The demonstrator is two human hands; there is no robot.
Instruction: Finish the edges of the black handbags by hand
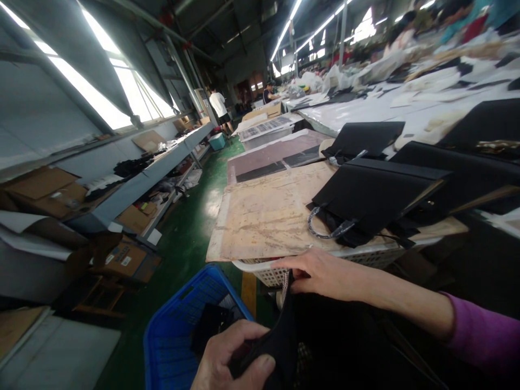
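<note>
A black bag (pixel 283 330) with a checked lining showing at its edge is between my hands, low in the head view. My left hand (pixel 233 355) grips its near edge, thumb on top and fingers curled behind. Farther along the same edge, my right hand (pixel 319 273) pinches the material between thumb and fingers. Much of the bag is lost in dark shadow. Beyond my right hand, a finished-looking black handbag (pixel 377 195) lies on a worn board (pixel 260 216), its handle (pixel 325 230) wrapped in clear plastic.
A blue crate (pixel 174 303) holding dark pieces stands on the floor at my left. Under the board is a white plastic basket (pixel 264 273). More black bags (pixel 467 168) lie to the right. Shelving (pixel 162 162) and cartons (pixel 125 257) line the left wall; people work farther back.
</note>
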